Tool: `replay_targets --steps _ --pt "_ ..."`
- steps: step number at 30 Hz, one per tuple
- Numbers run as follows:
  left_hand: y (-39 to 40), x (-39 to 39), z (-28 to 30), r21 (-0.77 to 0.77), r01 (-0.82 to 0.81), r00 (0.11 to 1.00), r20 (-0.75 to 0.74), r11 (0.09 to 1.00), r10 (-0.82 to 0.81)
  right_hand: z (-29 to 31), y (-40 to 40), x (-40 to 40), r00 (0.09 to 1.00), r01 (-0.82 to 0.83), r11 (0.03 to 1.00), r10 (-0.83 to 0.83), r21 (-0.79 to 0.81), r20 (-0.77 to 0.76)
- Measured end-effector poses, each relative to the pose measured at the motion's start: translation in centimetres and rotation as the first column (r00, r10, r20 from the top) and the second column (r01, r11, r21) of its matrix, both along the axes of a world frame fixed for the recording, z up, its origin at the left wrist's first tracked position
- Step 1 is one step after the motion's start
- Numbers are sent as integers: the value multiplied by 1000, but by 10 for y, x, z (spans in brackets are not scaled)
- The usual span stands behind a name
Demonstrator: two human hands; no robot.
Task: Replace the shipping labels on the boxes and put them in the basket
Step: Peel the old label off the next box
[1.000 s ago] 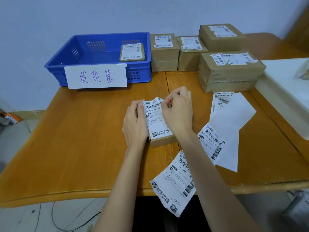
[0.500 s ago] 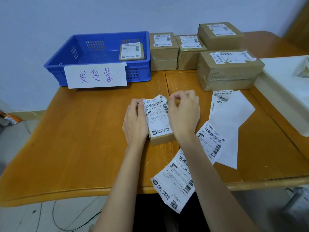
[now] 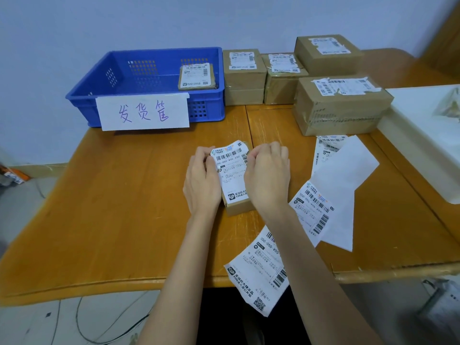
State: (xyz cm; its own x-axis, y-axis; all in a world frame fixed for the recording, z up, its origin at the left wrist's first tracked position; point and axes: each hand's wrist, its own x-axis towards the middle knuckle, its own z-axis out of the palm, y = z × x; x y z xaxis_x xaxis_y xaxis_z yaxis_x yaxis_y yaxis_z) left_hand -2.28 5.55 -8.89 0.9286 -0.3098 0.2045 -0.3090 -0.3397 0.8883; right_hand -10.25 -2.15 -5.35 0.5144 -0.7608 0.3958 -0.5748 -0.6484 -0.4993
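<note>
A small brown box [image 3: 238, 207] lies in the middle of the wooden table [image 3: 124, 207]. A white shipping label [image 3: 230, 170] covers its top, with its far edge curled up off the box. My left hand [image 3: 201, 181] grips the box's left side and pinches the label's left corner. My right hand [image 3: 267, 178] pinches the label's right far corner. The blue basket [image 3: 119, 78] at the far left holds one labelled flat box [image 3: 196, 76]. Several larger labelled boxes [image 3: 341, 105] stand behind, to the right.
A strip of loose labels [image 3: 260, 270] hangs over the table's near edge. More labels [image 3: 313, 210] and blank backing paper [image 3: 346, 180] lie to the right. A white bin [image 3: 423, 135] sits at the right edge. A paper sign [image 3: 143, 113] hangs on the basket's front.
The label's far edge has lifted and curled more off the box. My right hand has shifted slightly right and closed into a pinch on the label's corner.
</note>
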Motion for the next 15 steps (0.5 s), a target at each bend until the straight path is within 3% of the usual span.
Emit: replay_targets --steps 6,10,15 --pt "0 -1 2 23 1 1000 28 1000 -1 -4 -1 1 983 -133 987 143 -88 115" --pt "-1 -1 1 38 4 1000 23 999 -5 -7 2 -1 907 -22 993 -30 118 420" --pt "0 -2 1 33 -5 1000 17 999 5 -12 4 -5 938 -24 982 -43 186 345"
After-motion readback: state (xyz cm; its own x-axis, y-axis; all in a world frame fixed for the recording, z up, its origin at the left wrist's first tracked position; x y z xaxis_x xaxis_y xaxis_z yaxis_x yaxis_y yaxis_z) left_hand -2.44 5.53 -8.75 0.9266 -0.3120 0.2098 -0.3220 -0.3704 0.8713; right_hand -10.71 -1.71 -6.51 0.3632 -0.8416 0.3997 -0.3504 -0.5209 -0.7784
